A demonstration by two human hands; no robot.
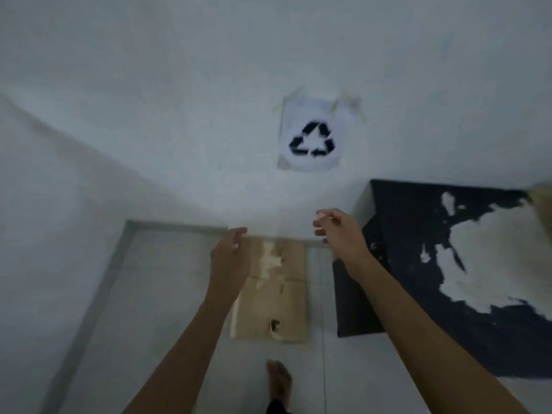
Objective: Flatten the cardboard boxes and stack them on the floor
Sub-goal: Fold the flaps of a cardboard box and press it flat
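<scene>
Two bare arms reach forward over a pale tiled floor, and we go across from nine o'clock to three. At the left, a grey skirting strip runs along the foot of the white wall. Our left hand hangs in the air with its fingers loosely curled and parted, holding nothing. Just to its right, and partly hidden under that wrist, one flattened cardboard box lies on the floor against the wall; its long axis runs from twelve to six o'clock, one short end pointing at the wall. Pale torn patches mark its upper face and a small dark hole sits near its six o'clock end. Whether more than one sheet lies there we cannot tell. Below it a bare foot shows, cut off by the bottom edge.

Above, a taped paper sheet with a recycling symbol is blurred. Our right hand hovers with relaxed, slightly spread fingers, empty. At three o'clock a dark table carries worn white patches; a tan shape at the frame edge is too cropped to identify.
</scene>
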